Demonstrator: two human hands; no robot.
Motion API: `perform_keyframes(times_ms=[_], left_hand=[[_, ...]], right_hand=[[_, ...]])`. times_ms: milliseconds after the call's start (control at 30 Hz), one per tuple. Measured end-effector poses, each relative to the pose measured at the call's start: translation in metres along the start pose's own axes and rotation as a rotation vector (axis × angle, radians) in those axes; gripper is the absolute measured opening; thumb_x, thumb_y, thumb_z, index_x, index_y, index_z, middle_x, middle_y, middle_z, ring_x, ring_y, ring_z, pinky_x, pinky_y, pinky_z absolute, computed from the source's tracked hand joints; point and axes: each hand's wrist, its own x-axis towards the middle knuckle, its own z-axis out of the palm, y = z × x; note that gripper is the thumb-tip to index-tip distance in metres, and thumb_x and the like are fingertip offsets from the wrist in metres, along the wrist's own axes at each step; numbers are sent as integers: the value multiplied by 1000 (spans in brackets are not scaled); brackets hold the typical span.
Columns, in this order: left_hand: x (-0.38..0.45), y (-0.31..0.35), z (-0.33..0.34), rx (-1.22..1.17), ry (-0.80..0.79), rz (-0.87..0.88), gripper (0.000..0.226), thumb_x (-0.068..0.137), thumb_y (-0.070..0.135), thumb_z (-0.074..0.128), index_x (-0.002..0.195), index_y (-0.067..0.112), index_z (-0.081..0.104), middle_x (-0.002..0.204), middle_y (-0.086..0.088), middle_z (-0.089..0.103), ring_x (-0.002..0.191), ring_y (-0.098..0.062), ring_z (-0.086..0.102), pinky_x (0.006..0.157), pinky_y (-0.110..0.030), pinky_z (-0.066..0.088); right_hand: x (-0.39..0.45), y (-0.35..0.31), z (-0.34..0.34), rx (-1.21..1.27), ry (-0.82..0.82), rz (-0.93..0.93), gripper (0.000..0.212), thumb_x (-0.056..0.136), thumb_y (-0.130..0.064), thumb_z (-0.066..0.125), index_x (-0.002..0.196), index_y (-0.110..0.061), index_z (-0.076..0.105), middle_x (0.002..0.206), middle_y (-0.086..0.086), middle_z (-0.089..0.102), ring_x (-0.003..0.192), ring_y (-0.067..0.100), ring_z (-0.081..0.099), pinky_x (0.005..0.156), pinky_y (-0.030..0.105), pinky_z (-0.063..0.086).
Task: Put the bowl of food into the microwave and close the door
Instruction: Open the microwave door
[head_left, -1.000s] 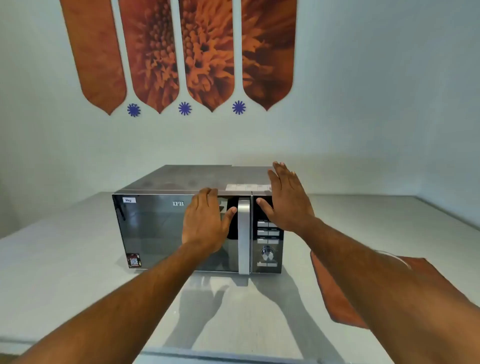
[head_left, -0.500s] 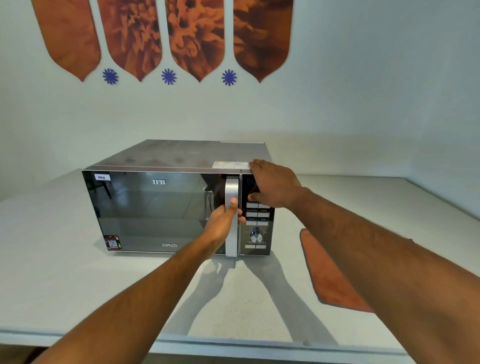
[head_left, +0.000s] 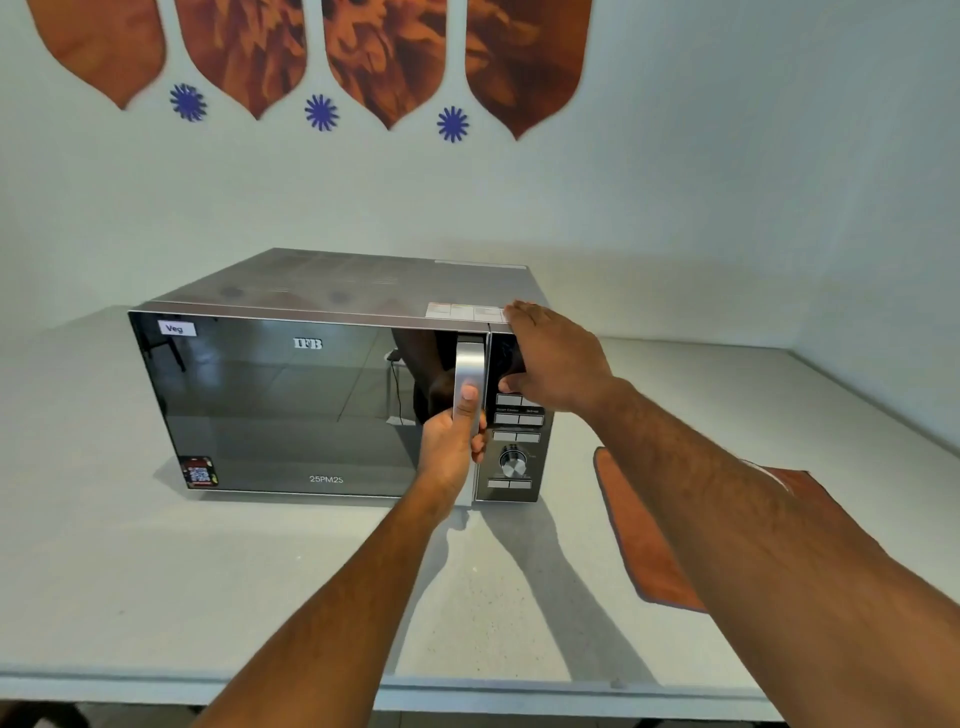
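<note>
The head camera, the only view, looks down at a microwave (head_left: 332, 395) that stands on a pale counter (head_left: 156, 571) against the wall. Its door (head_left: 291, 405) is dark and mirror-like, and it appears closed, flush with the control panel (head_left: 514, 441) on its right side.

The left hand (head_left: 452, 447) is wrapped around the lower part of the vertical silver handle (head_left: 470, 374). The thumb lies flat on the front of the handle and the other fingers are curled behind it, so this hand is closed on the handle. The right hand (head_left: 550, 364) is pressed against the upper right corner of the microwave, over the top of the control panel. Its fingers are bent over the top edge and its thumb touches the panel near the buttons. It holds nothing; it seems only to steady the body of the microwave.

To the right of the microwave an orange mat (head_left: 649, 545) lies on the counter, partly hidden by the right forearm. The bowl of food is not visible; where it stands cannot be told from this view.

The step in hand seems to be the opening of the door, the first part of the task. The next move probably calls for a firm pull of the handle toward the person while the right hand keeps the microwave from sliding forward. After that the bowl must be found and lifted in.
</note>
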Motion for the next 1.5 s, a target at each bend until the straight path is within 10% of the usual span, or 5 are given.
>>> perform_keyframes(times_ms=[1067,1333,1500], left_hand=[[-73,14,-36,24,-101,1,74,74,83,46,73,10,56,61,-8,50,58,-19,48,62,-33,48],[-144,44,-56,214,109,51,62,84,67,38,101,13,62,81,-11,72,78,-24,71,70,-26,57],[-178,93,-59,524,468,320,47,90,61,40,122,26,39,112,0,55,103,-16,58,94,-41,52]], right_hand=[[-11,-11,-10,35,-10,25,103,77,-44,84,157,-9,29,165,11,34,152,27,33,122,39,29],[-22,-10,-14,42,25,-11,98,78,-40,84,153,-6,33,160,15,40,148,31,38,123,41,31],[-28,-9,-17,43,27,-36,97,79,-42,82,154,-5,32,159,17,41,148,32,38,123,42,31]])
